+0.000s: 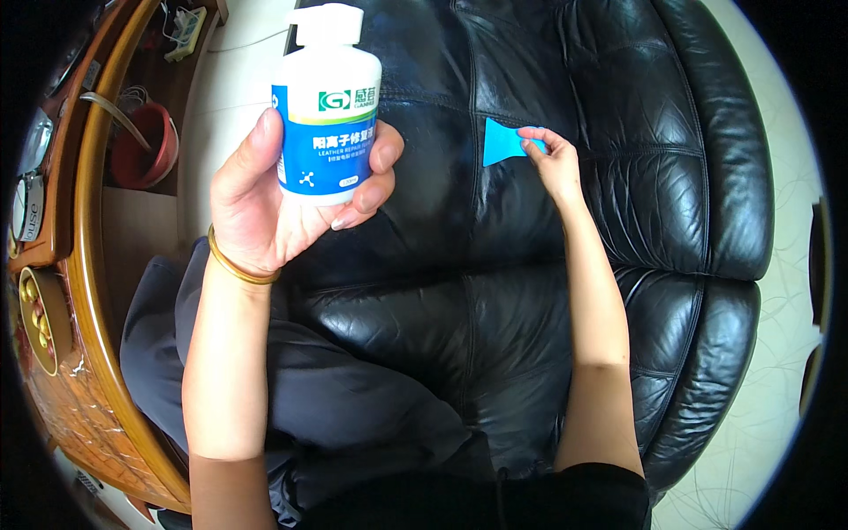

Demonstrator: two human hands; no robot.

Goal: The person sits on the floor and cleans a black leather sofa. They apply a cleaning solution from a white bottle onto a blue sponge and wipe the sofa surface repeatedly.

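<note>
My left hand (pixel 255 192) grips a white plastic bottle of leather repair fluid (pixel 328 142) and holds it up close to the camera, its printed blue label facing me. The bottle is upright with its white flip cap at the top; whether the cap is closed I cannot tell. Farther right, my right hand (pixel 556 162) pinches the narrow end of a blue plastic scraper (pixel 503 142) between thumb and fingers. The scraper's wide edge points left, over the seat of a black leather sofa (pixel 424 225). A gold-coloured bangle circles my left wrist.
On the left stands a wooden table with a marble-patterned top (pixel 86 424); an oval bowl of fruit (pixel 45 321) sits on it. A red bucket (pixel 149 149) and a power strip (pixel 185 33) are on its lower shelf. Pale floor (pixel 775 318) runs along the sofa's right side.
</note>
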